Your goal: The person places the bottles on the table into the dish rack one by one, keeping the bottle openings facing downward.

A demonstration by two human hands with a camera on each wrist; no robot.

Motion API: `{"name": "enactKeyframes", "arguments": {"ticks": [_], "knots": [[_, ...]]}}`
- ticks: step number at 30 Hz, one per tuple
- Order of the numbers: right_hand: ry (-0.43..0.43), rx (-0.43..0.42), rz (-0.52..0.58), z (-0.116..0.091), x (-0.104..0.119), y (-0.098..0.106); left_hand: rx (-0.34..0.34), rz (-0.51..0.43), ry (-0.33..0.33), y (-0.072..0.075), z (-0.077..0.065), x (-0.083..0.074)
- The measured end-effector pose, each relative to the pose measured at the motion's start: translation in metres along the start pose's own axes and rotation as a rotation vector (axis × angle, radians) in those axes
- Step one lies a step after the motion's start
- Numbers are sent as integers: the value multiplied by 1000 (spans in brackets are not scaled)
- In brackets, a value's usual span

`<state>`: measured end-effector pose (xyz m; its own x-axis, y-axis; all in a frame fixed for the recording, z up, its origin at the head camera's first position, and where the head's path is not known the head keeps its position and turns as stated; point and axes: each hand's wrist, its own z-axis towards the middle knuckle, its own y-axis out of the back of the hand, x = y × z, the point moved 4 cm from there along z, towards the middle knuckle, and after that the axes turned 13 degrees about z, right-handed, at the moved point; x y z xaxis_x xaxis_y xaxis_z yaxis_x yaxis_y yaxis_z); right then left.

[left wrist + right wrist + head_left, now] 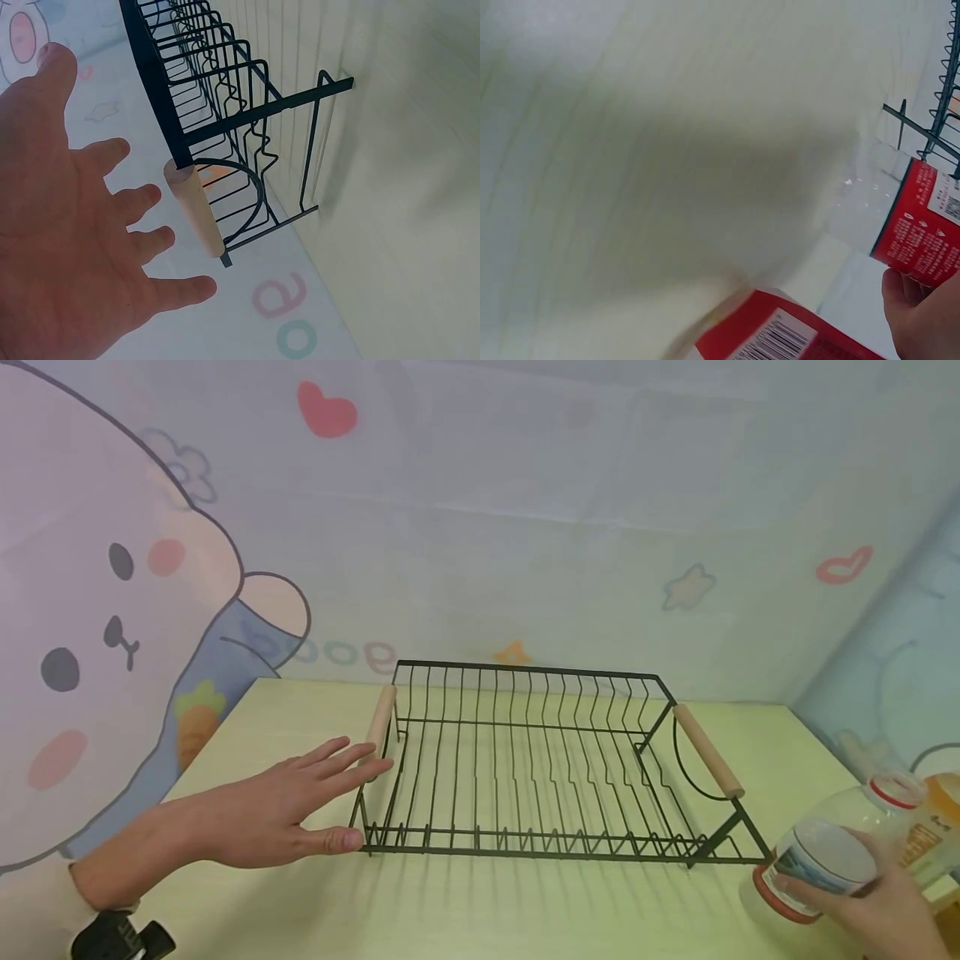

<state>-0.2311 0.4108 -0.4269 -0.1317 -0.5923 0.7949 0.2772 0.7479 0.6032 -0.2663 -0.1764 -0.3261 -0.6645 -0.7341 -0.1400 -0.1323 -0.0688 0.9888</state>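
A black wire dish rack (pixel 525 856) with two wooden handles stands on the pale table. Beside its left handle (pixel 196 214), my left hand (pixel 292 806) is held with straight, spread fingers and nothing in it. The left wrist view shows a gap between that palm (pixel 82 225) and the handle. At the rack's front right corner, my right hand (pixel 888 893) grips a clear plastic bottle (pixel 832 814) by its labelled part. The bottle tilts, its red-ringed neck toward the upper right. Its red label (pixel 919 225) and clear base show in the right wrist view.
At the right edge stands another container (pixel 941 810) with orange on it, partly cut off. A red package (pixel 780 337) with a barcode lies low in the right wrist view. Behind the table (pixel 285 718) hangs a printed cloth (pixel 525 527) with a cartoon animal and hearts.
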Motion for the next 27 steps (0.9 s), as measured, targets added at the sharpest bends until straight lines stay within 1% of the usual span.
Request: {"name": "enactKeyframes", "arguments": {"ticks": [3,5,7,10,12,13,14,17,19,20,21,25,27], "knots": [[-15,17,-21,2,-5,-4,3,-15,7,-2,1,1],[-43,41,-19,4,-8,-7,2,-21,8,-4,2,1],[-49,49,-7,3,-12,-10,1,-20,11,-5,2,2],[-4,33,31,3,-15,-14,-4,-17,11,-6,3,3],[28,36,39,3,-17,-17,-4,-19,11,-7,4,4],[29,40,34,3,-18,-19,-2,-23,12,-7,4,4],[23,49,34,3,-19,-19,-2,-24,13,-7,4,4],[-33,91,14,4,-21,-20,1,-31,13,-8,4,4],[-45,95,6,4,-21,-20,-2,-29,11,-7,3,3],[-39,94,6,3,-20,-19,-5,-27,9,-7,3,3],[-19,75,15,2,-19,-19,-10,-24,7,-7,3,3],[94,31,58,-2,-6,-16,-29,-8,1,-5,2,3],[124,2,54,-3,2,-13,-36,-1,1,-5,2,3]]}}
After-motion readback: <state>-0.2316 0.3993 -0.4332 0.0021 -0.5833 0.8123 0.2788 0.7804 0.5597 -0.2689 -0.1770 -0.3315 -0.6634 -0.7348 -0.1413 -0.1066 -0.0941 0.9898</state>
